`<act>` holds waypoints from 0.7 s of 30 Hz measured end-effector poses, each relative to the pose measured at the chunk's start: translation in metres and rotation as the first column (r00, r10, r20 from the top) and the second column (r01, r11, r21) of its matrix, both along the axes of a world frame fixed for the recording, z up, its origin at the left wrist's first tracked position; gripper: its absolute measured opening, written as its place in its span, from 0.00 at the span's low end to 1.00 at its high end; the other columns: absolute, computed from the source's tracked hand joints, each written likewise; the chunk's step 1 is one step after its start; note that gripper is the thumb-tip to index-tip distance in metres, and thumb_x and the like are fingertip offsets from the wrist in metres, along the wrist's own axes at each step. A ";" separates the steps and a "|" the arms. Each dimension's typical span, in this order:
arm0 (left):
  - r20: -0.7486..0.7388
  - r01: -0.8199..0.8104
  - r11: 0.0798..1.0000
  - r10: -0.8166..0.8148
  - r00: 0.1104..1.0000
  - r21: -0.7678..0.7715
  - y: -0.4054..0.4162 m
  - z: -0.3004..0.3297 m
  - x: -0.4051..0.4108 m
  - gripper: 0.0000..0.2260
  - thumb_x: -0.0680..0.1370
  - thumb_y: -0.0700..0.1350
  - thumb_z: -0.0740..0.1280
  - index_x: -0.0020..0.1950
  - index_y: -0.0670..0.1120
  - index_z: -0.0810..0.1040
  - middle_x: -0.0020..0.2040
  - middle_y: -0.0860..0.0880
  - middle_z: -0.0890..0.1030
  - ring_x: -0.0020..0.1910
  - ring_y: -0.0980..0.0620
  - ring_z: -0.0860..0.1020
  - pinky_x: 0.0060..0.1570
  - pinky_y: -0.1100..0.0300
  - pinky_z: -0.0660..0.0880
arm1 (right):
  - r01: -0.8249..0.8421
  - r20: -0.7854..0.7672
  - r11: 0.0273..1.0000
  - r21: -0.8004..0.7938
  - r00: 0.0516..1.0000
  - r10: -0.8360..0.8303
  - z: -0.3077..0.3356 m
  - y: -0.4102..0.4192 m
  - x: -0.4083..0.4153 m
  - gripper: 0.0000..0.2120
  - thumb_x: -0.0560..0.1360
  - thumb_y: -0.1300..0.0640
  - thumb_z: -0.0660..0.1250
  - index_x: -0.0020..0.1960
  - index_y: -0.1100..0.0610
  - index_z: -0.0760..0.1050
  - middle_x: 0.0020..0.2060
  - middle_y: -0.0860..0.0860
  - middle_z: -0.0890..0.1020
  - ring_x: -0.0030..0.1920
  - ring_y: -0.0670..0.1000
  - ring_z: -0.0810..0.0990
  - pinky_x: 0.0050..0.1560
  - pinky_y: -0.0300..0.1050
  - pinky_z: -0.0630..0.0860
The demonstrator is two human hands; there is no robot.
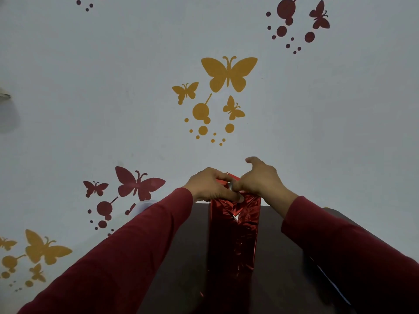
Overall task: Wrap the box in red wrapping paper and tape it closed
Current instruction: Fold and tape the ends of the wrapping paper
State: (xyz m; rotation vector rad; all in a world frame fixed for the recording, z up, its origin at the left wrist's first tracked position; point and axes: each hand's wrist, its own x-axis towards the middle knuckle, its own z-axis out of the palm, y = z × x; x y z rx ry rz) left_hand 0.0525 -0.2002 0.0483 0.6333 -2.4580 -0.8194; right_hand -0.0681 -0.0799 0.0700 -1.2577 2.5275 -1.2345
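Fingers of the left hand curl over the far end of the box, the thumb pressing down on the red wrapping paper at the top face. To its right, the right hand pinches a fold of paper at the same far end with thumb and middle fingers, while its index finger lifts free.

The box stands on the dark table, its long faces already covered in shiny red foil. The far end flaps appear only partly folded, and a small pale gap shows in the seam near the top. No tape is visible, so I judge that sealing is left.

The box's far end sits right at the table's far edge, against the butterfly-patterned wall, leaving little room beyond. Open tabletop lies left and right of the box.
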 end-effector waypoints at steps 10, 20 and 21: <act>0.003 -0.025 1.000 0.025 1.000 -0.003 -0.002 -0.003 -0.001 0.26 0.58 0.66 0.82 0.54 0.66 0.85 0.58 0.64 0.80 0.60 0.59 0.77 0.62 0.57 0.74 | -0.057 0.563 0.978 -0.201 0.810 0.163 -0.030 -0.029 -0.025 0.65 0.43 0.55 0.76 0.79 0.42 0.58 0.71 0.59 0.71 0.65 0.62 0.78 0.61 0.61 0.81; 0.008 -0.021 1.000 0.021 1.000 0.010 -0.001 -0.003 0.000 0.24 0.57 0.65 0.82 0.52 0.68 0.85 0.60 0.63 0.80 0.62 0.58 0.76 0.66 0.54 0.73 | -0.096 0.528 0.959 -0.267 0.818 0.229 -0.032 -0.020 -0.014 0.55 0.50 0.53 0.74 0.77 0.41 0.63 0.69 0.54 0.74 0.68 0.58 0.76 0.68 0.59 0.76; 0.010 -0.020 1.000 0.020 1.000 0.007 -0.001 -0.002 0.000 0.26 0.57 0.66 0.82 0.53 0.68 0.84 0.61 0.63 0.80 0.62 0.57 0.76 0.66 0.53 0.73 | -0.071 0.518 0.960 -0.271 0.830 0.207 -0.033 -0.020 -0.015 0.54 0.52 0.53 0.75 0.77 0.43 0.63 0.70 0.54 0.74 0.68 0.58 0.76 0.66 0.57 0.77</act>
